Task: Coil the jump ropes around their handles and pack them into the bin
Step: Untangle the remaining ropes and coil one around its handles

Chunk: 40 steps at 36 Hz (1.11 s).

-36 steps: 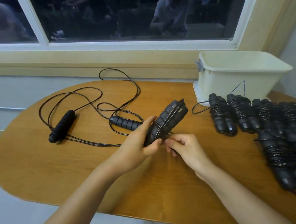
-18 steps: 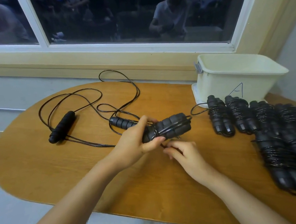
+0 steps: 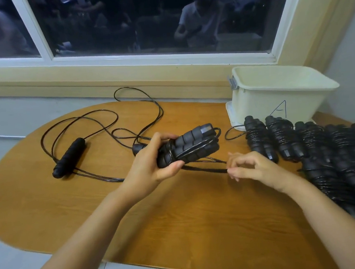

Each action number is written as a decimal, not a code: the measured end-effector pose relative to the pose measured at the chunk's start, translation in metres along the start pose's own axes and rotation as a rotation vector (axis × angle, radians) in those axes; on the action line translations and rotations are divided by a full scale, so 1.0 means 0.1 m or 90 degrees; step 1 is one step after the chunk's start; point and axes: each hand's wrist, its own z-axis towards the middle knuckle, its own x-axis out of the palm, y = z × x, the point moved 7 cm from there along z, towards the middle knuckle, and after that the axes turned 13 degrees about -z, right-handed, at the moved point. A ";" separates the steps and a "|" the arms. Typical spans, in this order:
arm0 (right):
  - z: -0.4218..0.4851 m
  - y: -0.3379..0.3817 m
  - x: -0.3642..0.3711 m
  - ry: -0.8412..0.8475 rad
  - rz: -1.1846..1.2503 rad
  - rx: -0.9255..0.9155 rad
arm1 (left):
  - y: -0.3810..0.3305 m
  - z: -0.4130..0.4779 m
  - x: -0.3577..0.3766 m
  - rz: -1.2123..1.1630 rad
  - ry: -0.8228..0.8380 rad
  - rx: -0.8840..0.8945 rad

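Observation:
My left hand [image 3: 148, 167] grips a pair of black foam jump rope handles [image 3: 192, 145], held side by side above the table with a few turns of cord on them. My right hand [image 3: 249, 166] pinches the black cord [image 3: 204, 170] that runs out from under the handles to the right. A second jump rope lies uncoiled at the left, with one handle [image 3: 69, 157] on the table and its cord [image 3: 87, 122] in loose loops. The cream bin [image 3: 278, 99] stands at the back right.
Several coiled black jump ropes [image 3: 327, 153] lie in a row along the right side of the wooden table [image 3: 181, 217], in front of the bin. A window with a sill runs behind the table. The table's front edge curves just below my forearms.
My right hand has moved right, away from the handles, drawing a length of cord out with it. My left hand has lifted the handles slightly and turned them more level.

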 end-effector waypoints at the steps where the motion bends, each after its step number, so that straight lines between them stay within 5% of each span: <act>1: 0.00 -0.03 -0.02 0.019 0.015 0.001 | -0.01 0.00 0.01 -0.009 0.000 0.004; 13: -0.03 -0.09 -0.36 0.059 0.196 0.015 | -0.07 0.11 0.04 -0.039 -0.011 0.036; 18: 0.04 -0.15 -0.44 0.043 0.119 0.091 | -0.07 0.13 0.01 -0.027 -0.003 0.037; 30: 0.45 0.07 -0.68 -0.048 -0.085 0.189 | -0.43 0.05 0.69 0.396 0.205 0.267; 40: 0.28 0.78 -0.51 -0.134 -0.167 0.093 | -0.19 0.13 0.65 0.630 0.096 0.212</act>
